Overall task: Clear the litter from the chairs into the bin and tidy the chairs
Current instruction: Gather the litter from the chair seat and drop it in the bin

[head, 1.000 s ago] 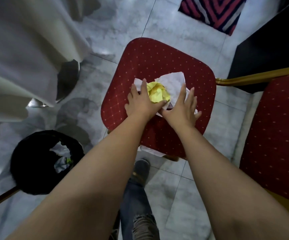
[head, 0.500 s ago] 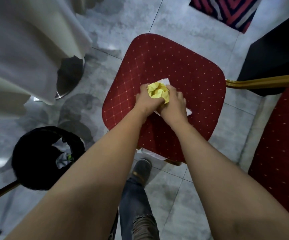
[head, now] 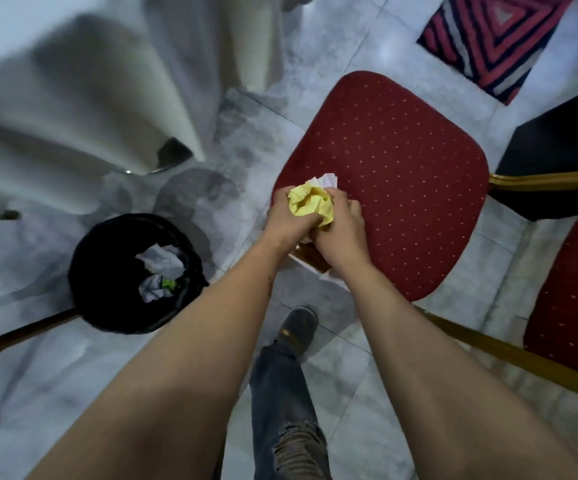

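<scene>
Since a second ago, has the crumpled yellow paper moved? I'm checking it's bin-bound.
Yes. The crumpled yellow paper has gone from mid-seat to the red chair seat's near-left edge, towards the black bin.

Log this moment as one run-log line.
both hands clasp crumpled paper | over red chair seat | bin at left, not yet reached

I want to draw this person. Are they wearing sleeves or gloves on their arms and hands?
No. Both arms are bare all the way up, with no sleeves in view. The left hand and right hand wear no gloves, and no rings or watch show. The left forearm has a thin reddish mark near the wrist.
</scene>
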A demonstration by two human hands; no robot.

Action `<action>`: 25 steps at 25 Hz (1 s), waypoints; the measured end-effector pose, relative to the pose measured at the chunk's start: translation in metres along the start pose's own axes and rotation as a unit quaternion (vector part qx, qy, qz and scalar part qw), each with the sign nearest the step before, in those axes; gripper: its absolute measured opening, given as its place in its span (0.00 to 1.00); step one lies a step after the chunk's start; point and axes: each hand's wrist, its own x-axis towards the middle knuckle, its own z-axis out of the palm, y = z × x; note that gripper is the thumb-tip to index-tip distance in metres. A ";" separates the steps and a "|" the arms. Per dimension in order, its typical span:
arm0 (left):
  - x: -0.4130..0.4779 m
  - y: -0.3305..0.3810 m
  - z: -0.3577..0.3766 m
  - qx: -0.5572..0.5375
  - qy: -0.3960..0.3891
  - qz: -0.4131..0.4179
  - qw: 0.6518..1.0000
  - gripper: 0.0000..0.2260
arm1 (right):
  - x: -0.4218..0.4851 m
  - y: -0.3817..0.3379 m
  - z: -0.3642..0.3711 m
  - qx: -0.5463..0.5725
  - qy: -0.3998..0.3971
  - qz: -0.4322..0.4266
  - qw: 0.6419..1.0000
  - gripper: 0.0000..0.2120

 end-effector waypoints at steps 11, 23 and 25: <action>-0.093 -0.138 -0.235 -0.045 0.104 -0.054 0.992 0.27 | -0.135 -0.117 0.215 -0.033 -0.126 -0.061 0.990 0.30; -0.012 -0.250 -0.317 -0.084 0.133 -0.109 0.982 0.37 | -0.096 -0.115 0.361 -0.111 -0.195 -0.122 0.967 0.41; 0.002 -0.258 -0.319 -0.115 0.112 -0.120 0.980 0.37 | -0.080 -0.107 0.367 -0.152 -0.205 -0.119 0.960 0.43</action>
